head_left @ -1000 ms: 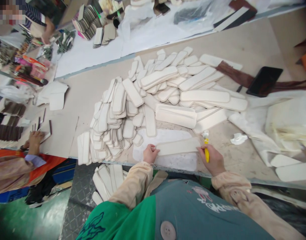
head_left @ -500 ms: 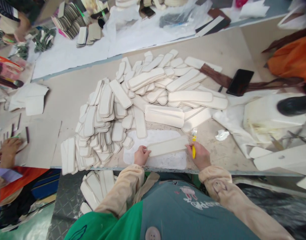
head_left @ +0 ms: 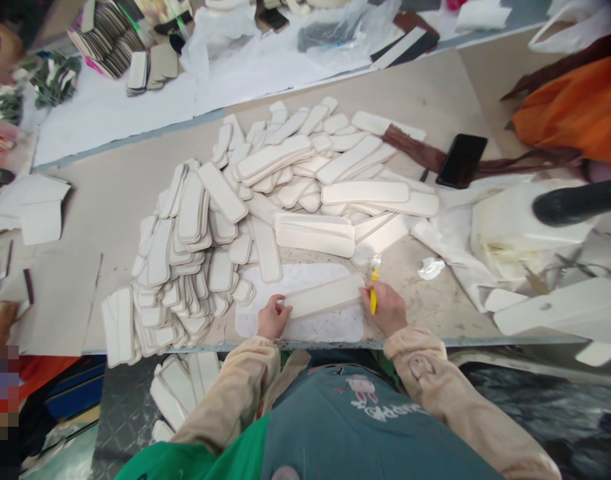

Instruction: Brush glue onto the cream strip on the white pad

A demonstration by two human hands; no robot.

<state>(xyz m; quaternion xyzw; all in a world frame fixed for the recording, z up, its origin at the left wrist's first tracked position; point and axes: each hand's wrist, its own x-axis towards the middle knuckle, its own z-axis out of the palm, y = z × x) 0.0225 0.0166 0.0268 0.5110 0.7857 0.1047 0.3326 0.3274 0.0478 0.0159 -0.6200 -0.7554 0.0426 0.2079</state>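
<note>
A long cream padded strip (head_left: 325,296) lies across a white sheet (head_left: 300,327) at the table's near edge. My left hand (head_left: 272,317) is closed on the strip's left end. At the strip's right end, my right hand (head_left: 388,308) touches it and grips a yellow-handled brush (head_left: 373,288) whose tip points away from me. A large heap of similar cream strips (head_left: 265,200) is piled just beyond, spilling to the left.
A black phone (head_left: 461,161) and brown straps (head_left: 425,152) lie at the right. White containers and scissors (head_left: 560,270) are at the far right, beside an orange bag (head_left: 575,113). More strips (head_left: 185,383) sit below the table. A crumpled tissue (head_left: 429,268) lies near my right hand.
The view has shifted, so everything appears further left and lower. My hands stay on the strip's ends with the brush in the right hand.
</note>
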